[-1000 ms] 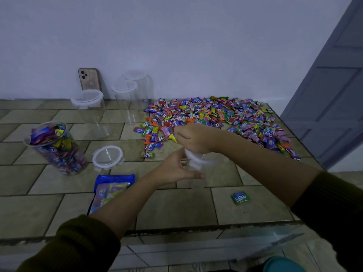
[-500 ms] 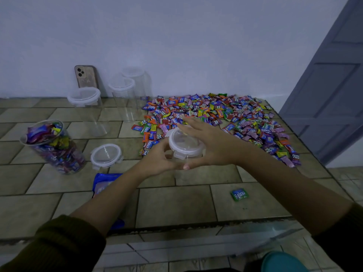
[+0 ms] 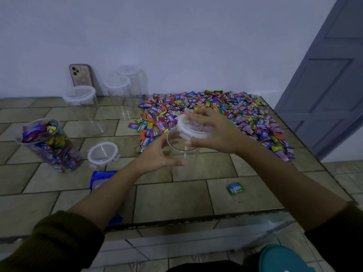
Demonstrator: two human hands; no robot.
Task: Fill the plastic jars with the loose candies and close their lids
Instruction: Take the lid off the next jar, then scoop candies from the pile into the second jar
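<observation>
The right hand (image 3: 216,132) holds a round clear plastic lid (image 3: 193,128) with white clip tabs. Its fingers spread over the top and its thumb sits under the near edge. The lid is tilted over the far right part of the mouth of a tall clear plastic jar (image 3: 183,156), and I cannot tell whether lid and rim touch. The left hand (image 3: 157,154) grips this empty jar from the left, thumb on the near wall and fingers curled round the far side. The jar stands near the middle of the tiled surface (image 3: 172,197).

There are five jars in all. To the left stands one clear jar filled with wrapped candies (image 3: 49,144), its mouth uncovered. Between it and the held jar a second loose clear lid (image 3: 103,154) lies flat on the tiles. At the far left are three empty jars with lids on: one nearest (image 3: 82,108), one behind it (image 3: 119,97), and one by the wall (image 3: 131,79).

A broad spread of many-coloured wrapped candies (image 3: 206,110) covers the far right of the surface, just beyond the hands. One green wrapped candy (image 3: 235,188) lies alone near the right forearm. A blue packet (image 3: 102,178) lies partly under the left forearm. A phone (image 3: 80,75) leans against the wall at the far left, and a grey door (image 3: 324,85) stands at the right.
</observation>
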